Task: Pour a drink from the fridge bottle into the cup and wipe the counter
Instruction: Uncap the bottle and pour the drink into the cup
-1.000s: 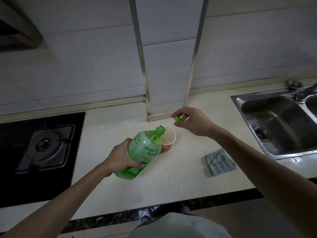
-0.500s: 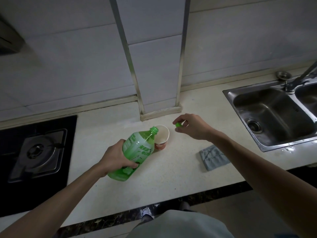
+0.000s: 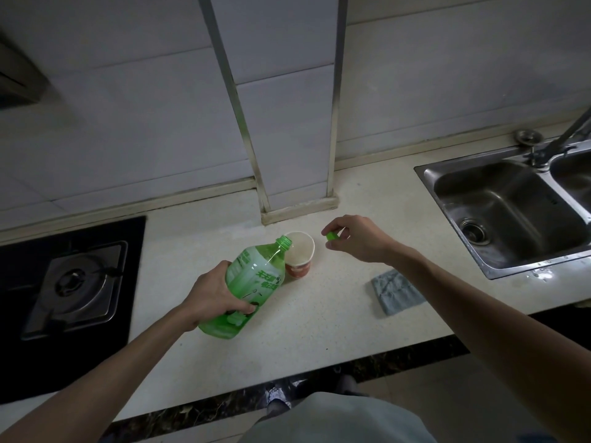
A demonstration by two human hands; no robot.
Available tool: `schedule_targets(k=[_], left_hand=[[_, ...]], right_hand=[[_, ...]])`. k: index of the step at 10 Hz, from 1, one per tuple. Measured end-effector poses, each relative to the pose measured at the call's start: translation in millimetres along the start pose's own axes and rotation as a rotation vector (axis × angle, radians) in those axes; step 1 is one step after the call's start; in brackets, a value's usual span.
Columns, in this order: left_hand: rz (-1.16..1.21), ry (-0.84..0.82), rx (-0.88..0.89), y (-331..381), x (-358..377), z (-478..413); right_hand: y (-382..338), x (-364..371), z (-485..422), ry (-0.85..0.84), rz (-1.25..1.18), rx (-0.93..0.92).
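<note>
Barely shifted since before. Gripping tilted green plastic bottle [image 3: 252,282] low with left hand [image 3: 214,295], mouth at orange paper cup [image 3: 300,262]; pinching green cap [image 3: 332,235] in right hand [image 3: 361,241]. Squeezable; probably steadier held mid-body.

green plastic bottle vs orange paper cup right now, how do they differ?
Pose: the green plastic bottle is tilted, neck at the cup's rim; the orange paper cup stands upright.
Support: the left hand grips the bottle; the cup sits free on the pale counter.
Size: the bottle is clearly bigger.
Shared: both open on top; the right hand pinches the green cap.
</note>
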State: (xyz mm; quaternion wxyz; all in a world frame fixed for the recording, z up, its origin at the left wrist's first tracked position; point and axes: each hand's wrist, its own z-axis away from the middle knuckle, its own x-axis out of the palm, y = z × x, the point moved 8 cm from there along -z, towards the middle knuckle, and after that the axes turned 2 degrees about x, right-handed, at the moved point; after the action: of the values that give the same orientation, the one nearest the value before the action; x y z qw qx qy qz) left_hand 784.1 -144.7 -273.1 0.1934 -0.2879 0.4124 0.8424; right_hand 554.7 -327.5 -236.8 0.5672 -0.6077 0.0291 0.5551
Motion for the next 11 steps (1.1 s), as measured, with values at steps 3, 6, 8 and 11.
schedule_targets(k=[3, 6, 8, 11], left_hand=[[0.006, 0.003, 0.0, 0.5, -0.3, 1.6], [0.005, 0.004, -0.004, 2.9, 0.9, 2.0], [0.009, 0.006, -0.001, 3.1, 0.1, 1.1], [0.001, 0.002, -0.001, 5.0, -1.9, 2.0]], right_hand=[[-0.5, -1.7, 1.4, 0.0, -0.002, -0.007], [0.2, -5.9, 3.2, 0.007, 0.003, -0.008], [0.9, -7.6, 3.1, 0.007, -0.001, -0.009], [-0.4, -4.3, 0.3, -0.005, -0.003, -0.002]])
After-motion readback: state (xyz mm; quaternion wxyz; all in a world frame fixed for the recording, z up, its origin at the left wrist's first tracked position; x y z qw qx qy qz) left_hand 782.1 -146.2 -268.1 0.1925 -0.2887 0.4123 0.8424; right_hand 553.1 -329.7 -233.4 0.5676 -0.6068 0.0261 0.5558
